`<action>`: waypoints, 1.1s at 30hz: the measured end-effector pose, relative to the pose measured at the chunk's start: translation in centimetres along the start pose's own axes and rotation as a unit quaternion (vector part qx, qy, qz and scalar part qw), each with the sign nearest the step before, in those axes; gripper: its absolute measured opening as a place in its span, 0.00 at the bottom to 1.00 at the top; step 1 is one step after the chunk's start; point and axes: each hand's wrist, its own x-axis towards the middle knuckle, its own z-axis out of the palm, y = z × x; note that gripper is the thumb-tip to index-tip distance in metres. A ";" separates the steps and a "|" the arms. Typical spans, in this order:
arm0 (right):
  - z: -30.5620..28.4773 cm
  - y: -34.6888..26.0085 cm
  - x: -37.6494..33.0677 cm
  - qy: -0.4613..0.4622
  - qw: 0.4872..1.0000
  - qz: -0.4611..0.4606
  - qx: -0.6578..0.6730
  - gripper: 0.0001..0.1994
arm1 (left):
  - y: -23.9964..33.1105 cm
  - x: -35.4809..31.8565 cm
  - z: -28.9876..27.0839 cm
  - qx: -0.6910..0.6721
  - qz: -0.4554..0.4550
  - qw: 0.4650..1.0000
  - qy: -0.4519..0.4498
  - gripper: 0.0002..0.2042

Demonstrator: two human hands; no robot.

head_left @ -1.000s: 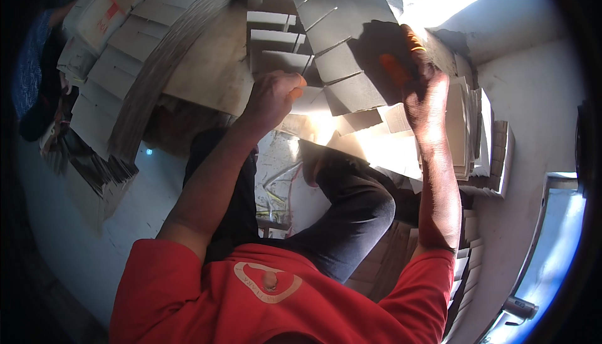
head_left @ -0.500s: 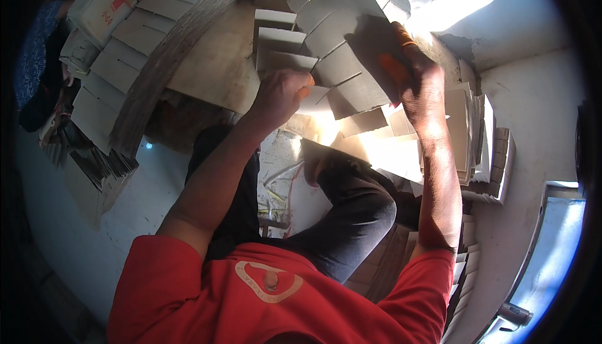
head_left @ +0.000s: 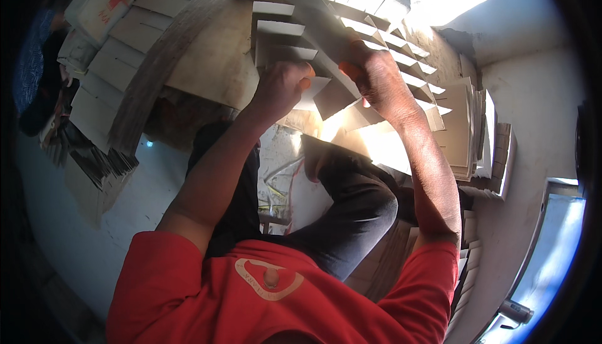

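Orange coverings wrap some fingers of both hands. My left hand (head_left: 282, 87), closed, pinches the near end of the cross strips (head_left: 279, 29), a row of pale cardboard pieces standing on edge. Just right of it, my right hand (head_left: 382, 78) is closed round a long slotted cardboard sheet (head_left: 316, 21), which stands steeply tilted against those strips. Beyond my right hand, more cardboard strip ends (head_left: 411, 62) stick out in a stepped row to the right. Where the sheet's slots meet the strips is partly hidden by my hands.
A wooden tabletop (head_left: 216, 62) lies under the work. Rows of stacked slotted cardboard (head_left: 135, 37) fill the left, with a wrapped, red-taped bundle (head_left: 103, 5) on top. Flat cardboard sheets (head_left: 461, 131) are stacked at the right, near the wall (head_left: 533, 106). My legs are below the table edge.
My right hand has moved left and inward, swinging the slotted sheet from facing me to nearly edge-on. Strip ends now show on its right side. My left hand has barely moved.
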 end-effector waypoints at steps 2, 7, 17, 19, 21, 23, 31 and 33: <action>0.0 -1.0 0.0 -0.055 0.998 0.025 0.000 0.19 | -0.1 0.0 -0.2 0.014 0.011 1.000 0.001 0.08; 5.3 1.5 -2.2 -0.095 0.993 0.029 -0.063 0.34 | 1.4 0.4 -0.6 0.041 0.007 0.999 -0.024 0.08; 3.9 6.7 -3.3 0.386 0.875 0.016 -0.290 0.19 | 2.7 0.8 -0.9 0.172 0.170 0.970 0.007 0.30; 4.3 7.3 -3.3 0.358 0.888 0.097 -0.272 0.18 | 3.0 1.2 -0.7 0.210 0.182 0.960 -0.028 0.36; 4.6 6.6 -3.7 0.260 0.929 0.193 -0.181 0.16 | 2.6 1.7 -0.5 0.239 0.188 0.951 -0.048 0.35; 3.8 7.0 -4.4 0.251 0.951 0.166 -0.077 0.14 | 2.9 2.2 -0.6 0.250 0.193 0.946 -0.072 0.33; 1.9 10.9 -4.4 0.366 0.880 0.138 -0.269 0.26 | 3.9 6.7 0.3 0.310 0.171 0.926 -0.131 0.41; 3.0 12.0 -4.4 0.283 0.914 0.202 -0.207 0.26 | 1.6 9.5 1.6 0.292 0.179 0.928 -0.149 0.43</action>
